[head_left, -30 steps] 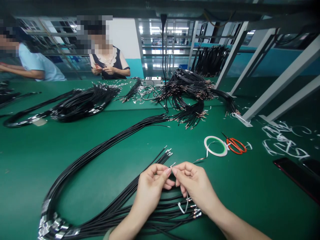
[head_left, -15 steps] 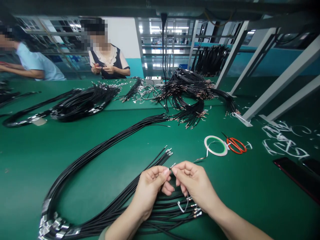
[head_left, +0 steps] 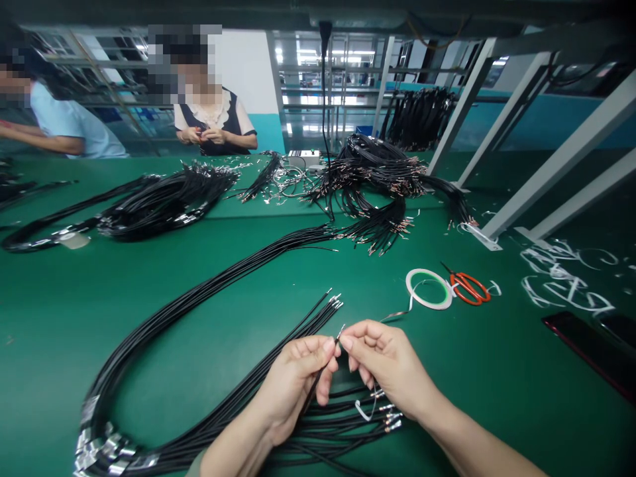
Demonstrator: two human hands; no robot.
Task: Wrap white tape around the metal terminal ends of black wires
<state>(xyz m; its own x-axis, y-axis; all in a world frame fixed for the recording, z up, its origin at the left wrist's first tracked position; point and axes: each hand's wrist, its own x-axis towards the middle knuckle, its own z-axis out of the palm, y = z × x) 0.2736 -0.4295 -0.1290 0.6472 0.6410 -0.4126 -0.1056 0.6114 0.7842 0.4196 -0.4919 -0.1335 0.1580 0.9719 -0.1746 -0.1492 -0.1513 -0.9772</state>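
In the lower middle of the frame, my left grip (head_left: 295, 377) is clamped on a black wire (head_left: 340, 331), thumb and fingertip pressed together just below its shiny metal tip. My right grip (head_left: 390, 364) meets it there, thumb and forefinger pinched together right at the tip; I cannot tell what lies between them. A thin pale strip (head_left: 364, 416) hangs in a curl below my right grip. Beneath my wrists, more wires (head_left: 342, 424) lie on the green desk (head_left: 199, 358), their bright ends pointing right. Another bunch of ends (head_left: 334, 302) slants up just beyond my left grip. The long bundle (head_left: 218, 273) bends round on the left of the frame, and silver bands (head_left: 106, 450) wrap it at the lower left. Right of centre, I have a roll of tape (head_left: 437, 307) beside orange-handled scissors (head_left: 472, 289). A dark phone (head_left: 586, 351) lies at the right edge, with a tangle of white strips (head_left: 556, 273) above it. A big heap of wires (head_left: 372, 162) sits upper centre; at the upper left a person (head_left: 213, 122) works with both hands raised.
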